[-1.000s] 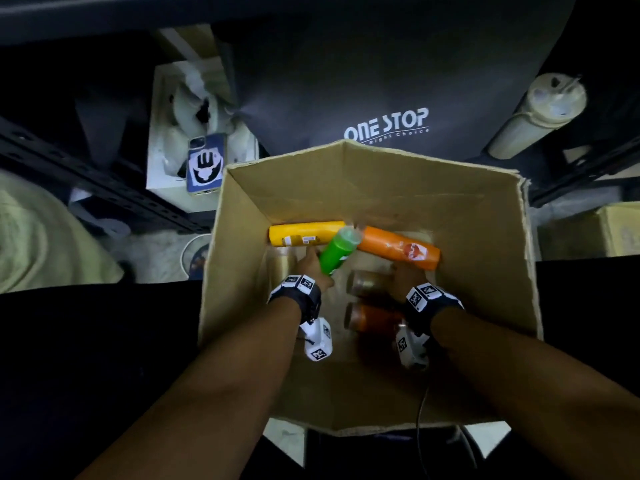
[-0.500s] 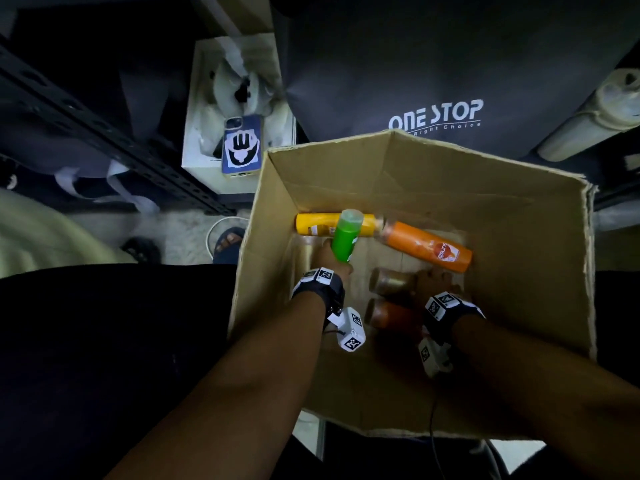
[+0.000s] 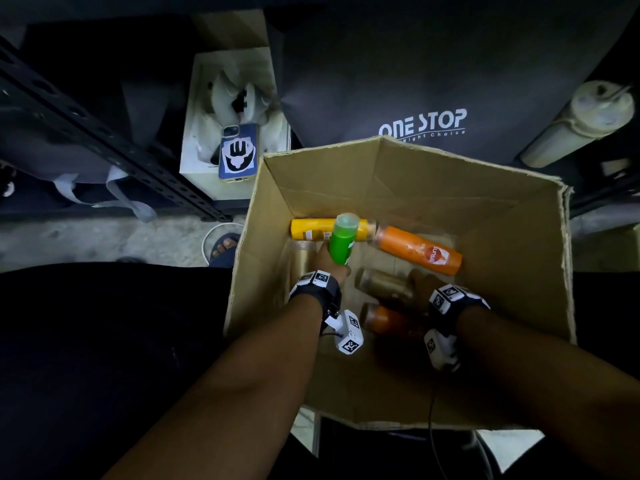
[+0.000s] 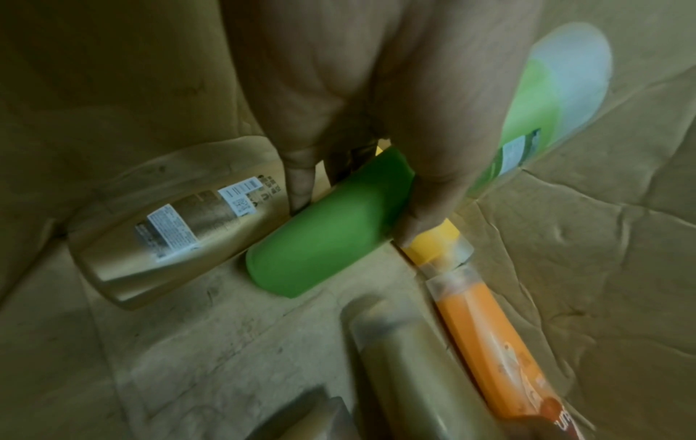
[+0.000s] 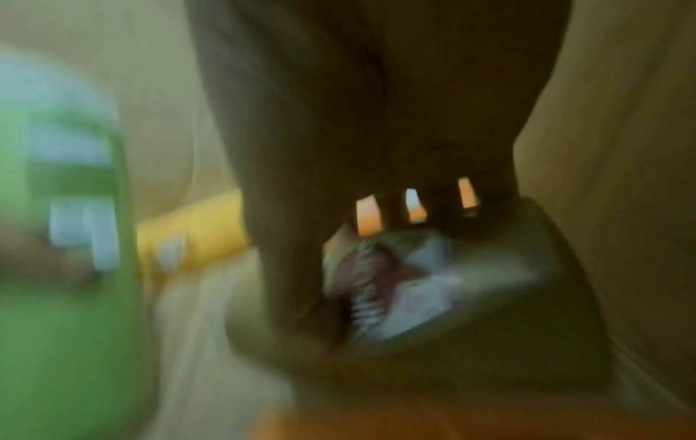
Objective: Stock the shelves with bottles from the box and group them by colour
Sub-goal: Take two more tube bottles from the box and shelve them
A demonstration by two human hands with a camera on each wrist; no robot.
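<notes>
An open cardboard box [image 3: 512, 271] holds several bottles lying on its floor. My left hand [image 3: 329, 266] grips a green bottle [image 3: 341, 242] by its lower end and holds it tilted up off the floor; the left wrist view shows fingers and thumb wrapped round the green bottle [image 4: 327, 232]. My right hand [image 3: 420, 282] curls over a gold bottle [image 3: 381, 285]; in the blurred right wrist view the fingers wrap that labelled gold bottle [image 5: 452, 297]. A yellow bottle [image 3: 308, 230] and an orange bottle [image 3: 420, 251] lie at the back.
Another gold bottle [image 3: 304, 261] lies by the left wall, and a dark orange bottle [image 3: 384, 318] lies near my right wrist. Left of the box are a black metal rack rail [image 3: 104, 140], a phone [image 3: 239, 152] on a white carton, and a sandalled foot [image 3: 225, 249].
The green bottle has tipped more upright in my left hand. My right hand has drawn back from the orange bottle and settled on the gold bottle. My head has shifted.
</notes>
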